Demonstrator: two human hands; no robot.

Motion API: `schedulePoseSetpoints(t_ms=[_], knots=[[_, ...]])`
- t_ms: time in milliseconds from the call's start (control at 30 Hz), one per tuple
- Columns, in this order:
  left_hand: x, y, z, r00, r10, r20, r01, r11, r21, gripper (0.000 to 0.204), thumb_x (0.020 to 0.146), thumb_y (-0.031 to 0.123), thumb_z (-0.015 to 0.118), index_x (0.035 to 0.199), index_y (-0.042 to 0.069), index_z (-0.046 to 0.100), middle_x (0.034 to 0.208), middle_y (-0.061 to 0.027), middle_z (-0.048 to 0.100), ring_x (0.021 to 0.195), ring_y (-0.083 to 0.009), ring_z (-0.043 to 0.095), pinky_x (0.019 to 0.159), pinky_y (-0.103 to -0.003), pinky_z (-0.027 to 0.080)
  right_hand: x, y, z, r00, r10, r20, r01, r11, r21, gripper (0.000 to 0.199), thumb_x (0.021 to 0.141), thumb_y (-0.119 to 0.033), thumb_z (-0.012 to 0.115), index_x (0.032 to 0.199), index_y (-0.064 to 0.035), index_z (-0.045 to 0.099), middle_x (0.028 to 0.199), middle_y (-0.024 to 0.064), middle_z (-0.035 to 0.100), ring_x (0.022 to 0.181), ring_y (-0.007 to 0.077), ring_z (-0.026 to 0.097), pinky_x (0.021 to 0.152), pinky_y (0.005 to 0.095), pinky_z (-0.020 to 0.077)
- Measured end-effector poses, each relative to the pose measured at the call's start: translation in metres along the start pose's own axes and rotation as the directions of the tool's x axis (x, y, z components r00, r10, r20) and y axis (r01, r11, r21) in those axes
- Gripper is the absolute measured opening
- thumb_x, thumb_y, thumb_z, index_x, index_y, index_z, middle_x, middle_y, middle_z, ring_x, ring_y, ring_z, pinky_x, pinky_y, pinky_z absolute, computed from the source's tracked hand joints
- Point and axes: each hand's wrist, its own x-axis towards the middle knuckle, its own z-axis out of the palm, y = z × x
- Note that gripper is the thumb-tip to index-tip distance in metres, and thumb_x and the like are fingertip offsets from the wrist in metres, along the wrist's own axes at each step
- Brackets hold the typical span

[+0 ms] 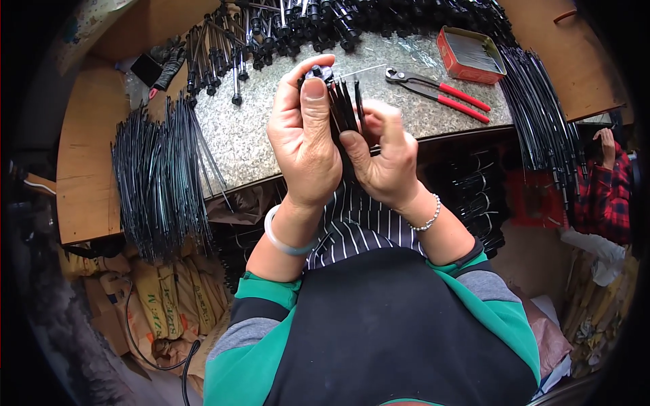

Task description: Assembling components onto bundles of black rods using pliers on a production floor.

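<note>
My left hand (308, 139) is closed around a small dark round-ended part (318, 72), its thumb pressed on the near side. A bunch of thin black strips (343, 105) stands upright between my two hands, against the left palm. Around the lower part of that bunch my right hand (387, 152) is closed with thumb and bent fingers; its upper fingers are slightly blurred. One strip stands apart, close to the right fingers. A thin pale line (369, 70), perhaps a wire, reaches right from beside the round-ended part. How the part and the strips meet is hidden by my fingers.
Red-handled pliers (447, 95) and a red tin of thin pins (470, 57) lie on the speckled worktop (237, 145). Long black strips hang over its edge at left (159, 176) and right (542, 108). Black-ended metal rods (298, 27) are piled behind. A person's checked sleeve (602, 196) shows far right.
</note>
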Motion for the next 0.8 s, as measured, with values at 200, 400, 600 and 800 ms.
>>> schedulePoseSetpoints(t_ms=[200,400,600,800], knots=[[-0.004,-0.011,0.0,0.991,0.067,-0.115,-0.078,0.993,-0.09,0.028,0.092,0.02,0.051,0.112,0.0,0.048,0.086,0.0001,0.053,0.071,-0.0019,0.046,0.063,-0.015,0.039,0.01,-0.009,-0.012,0.975,-0.223,-0.016,0.22,0.971,-0.091,0.031,0.079,-0.009,0.068,0.103,0.007,0.057,0.085,0.0138,0.064,0.07,0.0166,0.063,0.064,0.0257,0.051],[-0.005,-0.012,0.003,0.992,0.104,-0.071,-0.105,0.994,-0.014,0.027,0.092,0.019,0.051,0.109,-0.001,0.049,0.085,0.0003,0.052,0.069,-0.0026,0.046,0.064,-0.016,0.04,0.007,-0.012,-0.014,0.997,-0.073,-0.008,0.072,0.992,-0.105,0.018,0.079,-0.001,0.064,0.096,0.0055,0.063,0.082,0.0141,0.066,0.071,0.0149,0.064,0.062,0.0238,0.0498],[-0.007,-0.011,0.007,0.991,0.077,-0.106,-0.084,0.995,-0.058,0.032,0.092,0.025,0.049,0.109,-0.002,0.052,0.08,-0.0031,0.06,0.072,-0.0062,0.056,0.066,-0.018,0.046,0.005,-0.009,-0.021,0.998,0.066,0.007,-0.067,0.988,0.142,0.015,0.08,-0.001,0.064,0.094,0.0041,0.064,0.083,0.0111,0.067,0.072,0.0121,0.062,0.063,0.023,0.0491],[-0.008,-0.015,0.012,0.991,0.064,-0.114,-0.079,0.988,-0.132,0.035,0.091,0.026,0.05,0.11,-0.003,0.052,0.084,-0.0077,0.062,0.078,-0.0139,0.062,0.069,-0.023,0.051,0.007,-0.011,-0.025,0.998,0.002,0.056,-0.004,1.0,0.026,0.014,0.079,-0.003,0.065,0.092,0.004,0.064,0.081,0.0133,0.065,0.072,0.0162,0.063,0.062,0.0252,0.0488]])
